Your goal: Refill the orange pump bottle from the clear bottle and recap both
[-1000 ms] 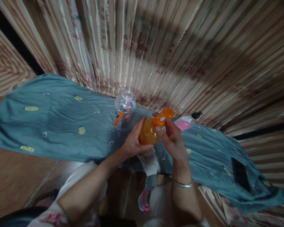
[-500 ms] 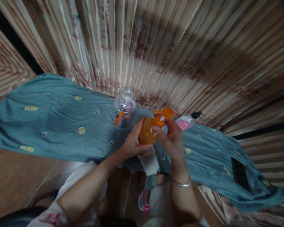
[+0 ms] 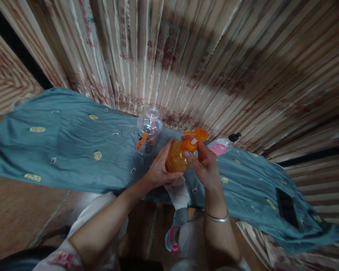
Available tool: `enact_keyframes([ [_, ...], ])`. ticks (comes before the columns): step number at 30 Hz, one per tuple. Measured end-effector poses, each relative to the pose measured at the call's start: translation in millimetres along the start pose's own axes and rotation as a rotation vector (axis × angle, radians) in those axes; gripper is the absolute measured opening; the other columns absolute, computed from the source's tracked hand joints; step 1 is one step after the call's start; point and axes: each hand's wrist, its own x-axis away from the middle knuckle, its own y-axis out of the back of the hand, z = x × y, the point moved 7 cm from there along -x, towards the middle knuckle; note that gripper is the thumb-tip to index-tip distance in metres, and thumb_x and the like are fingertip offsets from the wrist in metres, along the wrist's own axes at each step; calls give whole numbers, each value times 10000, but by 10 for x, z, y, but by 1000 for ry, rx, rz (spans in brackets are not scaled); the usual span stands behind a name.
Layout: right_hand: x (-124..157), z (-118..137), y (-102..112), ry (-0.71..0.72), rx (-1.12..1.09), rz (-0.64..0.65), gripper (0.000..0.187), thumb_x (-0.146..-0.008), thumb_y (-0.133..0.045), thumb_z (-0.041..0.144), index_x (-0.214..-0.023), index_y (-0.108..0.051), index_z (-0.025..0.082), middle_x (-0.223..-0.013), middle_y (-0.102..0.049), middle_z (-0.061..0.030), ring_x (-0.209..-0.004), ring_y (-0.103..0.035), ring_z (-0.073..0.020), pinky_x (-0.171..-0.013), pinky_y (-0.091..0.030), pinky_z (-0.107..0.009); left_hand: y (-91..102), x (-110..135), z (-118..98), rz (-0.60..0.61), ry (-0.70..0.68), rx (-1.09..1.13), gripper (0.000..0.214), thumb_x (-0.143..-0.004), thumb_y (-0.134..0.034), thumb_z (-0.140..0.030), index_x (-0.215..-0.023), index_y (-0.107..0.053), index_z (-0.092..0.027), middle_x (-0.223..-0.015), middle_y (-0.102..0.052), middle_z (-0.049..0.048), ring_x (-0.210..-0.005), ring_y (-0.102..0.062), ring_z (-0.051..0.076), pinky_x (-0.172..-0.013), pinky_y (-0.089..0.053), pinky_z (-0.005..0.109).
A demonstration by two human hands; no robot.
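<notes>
Both your hands are on the orange bottle (image 3: 175, 160), just right of the frame's centre. Your left hand (image 3: 157, 172) is closed round its body from the left. Your right hand (image 3: 206, 169) pinches the orange cap (image 3: 190, 144) at the top between thumb and fingers, with a round orange flap jutting out above it. A white tissue (image 3: 178, 194) hangs just below the bottle by the heel of your left hand; whether you hold it cannot be told. A silver bangle (image 3: 217, 218) sits on your right wrist. Up and left of the grip, a clear bottle (image 3: 149, 130) stands upright on the blue-green cloth (image 3: 73, 150). Just right of the cap, a white bottle (image 3: 222, 146) with a pink label lies tilted. A dark phone (image 3: 286, 207) rests on the cloth at lower right. Striped curtain (image 3: 186, 56) fills the upper frame.
</notes>
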Motion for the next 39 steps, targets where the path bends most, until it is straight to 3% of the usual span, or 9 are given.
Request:
enact_keyframes([
  [17,28,-26,17,40,116,-175,353,-794,-711,396,-1110,-681,241,-1133,-700,-54,-1123,-613,-232,-1033,-451,-440,5,4,-9,2,1,-18,1115,-679,-806,-460,-1542,-147,-210,-1562,-326,160,-1457,-319,334,-1213,-259,501],
  [23,52,-5,5,16,144,-203,342,-798,-700,418,-1093,-684,244,-1048,-707,-49,-1082,-623,-235,-1038,-450,-457,15,5,-24,1,-1,-31,1102,-683,-805,-444,-1538,-149,-212,-1559,-332,163,-1455,-328,330,-1212,-264,500],
  [33,2,-5,-18,-8,3,-10,428,-806,-689,427,-1194,-645,252,-1163,-708,-48,-1152,-615,-231,-1043,-455,-409,7,0,-24,3,-6,-32,1139,-653,-830,-459,-1538,-158,-207,-1545,-351,169,-1445,-340,344,-1202,-276,520],
  [39,-5,-22,-32,2,-23,-28,366,-815,-686,407,-1149,-675,260,-1169,-714,-45,-1112,-640,-222,-1036,-458,-403,14,-2,-30,5,-3,-28,1128,-655,-831,-467,-1536,-172,-217,-1549,-348,163,-1452,-332,339,-1208,-266,514],
])
